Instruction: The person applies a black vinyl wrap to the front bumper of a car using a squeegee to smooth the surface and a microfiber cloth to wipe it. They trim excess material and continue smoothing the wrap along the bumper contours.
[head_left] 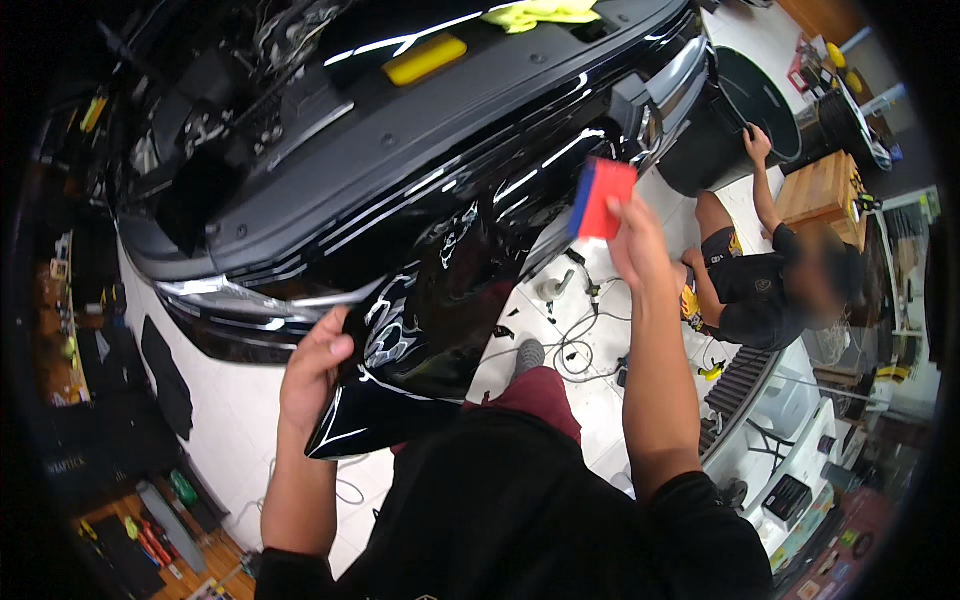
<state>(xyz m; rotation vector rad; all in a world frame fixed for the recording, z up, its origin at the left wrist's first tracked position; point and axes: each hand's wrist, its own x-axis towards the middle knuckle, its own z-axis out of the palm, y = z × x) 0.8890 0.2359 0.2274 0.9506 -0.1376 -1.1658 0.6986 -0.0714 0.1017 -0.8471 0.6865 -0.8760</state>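
A glossy black sheet of film (430,345) hangs from the front of a black car (330,180) toward my body, wrinkled and catching the light. My left hand (314,365) is closed on the left edge of this film, thumb on top. Up and to the right, my right hand (640,240) grips a red squeegee (608,195) with a dark blue edge. The squeegee is slightly blurred and held in front of the car's right headlight side. Whether it touches the film cannot be told.
A yellow block (425,60) and a yellow cloth (540,14) lie on the car's front. At right, a co-worker (780,285) sits low with a hand on a large black bin (735,120). Cables (590,350) and scraps lie on the white floor (215,395). Tools sit at lower left.
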